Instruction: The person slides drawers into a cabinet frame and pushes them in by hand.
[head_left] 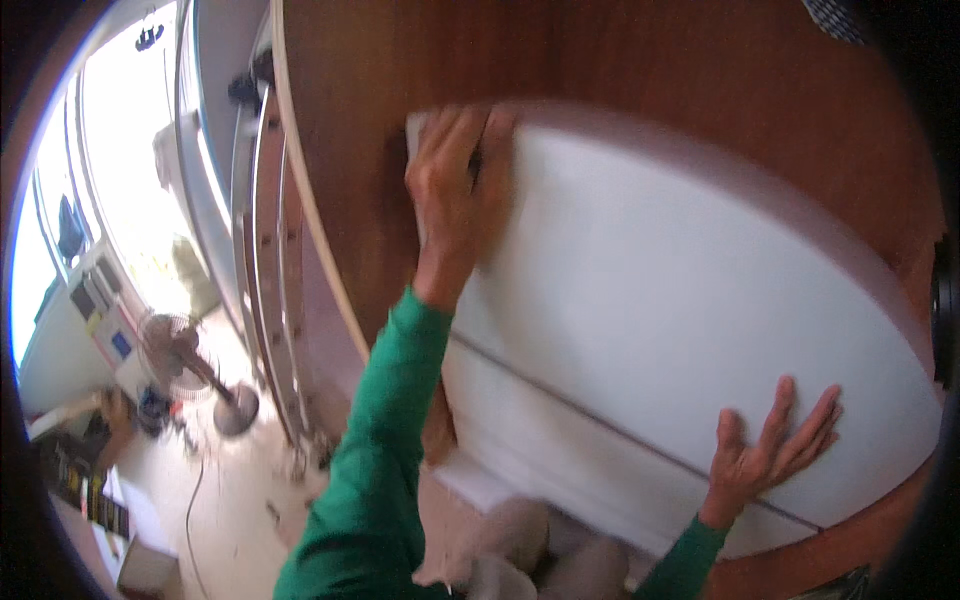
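A large white panel [640, 270] with a straight dark seam low across it lies in front of me, set against a brown wooden surface [600, 60]. At its upper left corner is my left hand [455, 180], the fingers bent over the top edge and gripping it; motion blurs this hand somewhat. My right hand [765, 455] rests on the panel's lower right part, fingers spread and holding nothing. Below the seam continues a narrower white strip [560, 420]. Green sleeves cover both my forearms.
On the floor at left stands a pedestal fan [235, 408], with a cord [190, 520] nearby. Boxes and loose items [95, 450] crowd the far left. Upright panels with pale edges [265, 250] stand left of the brown wood. My knees [515, 535] are just under the white strip.
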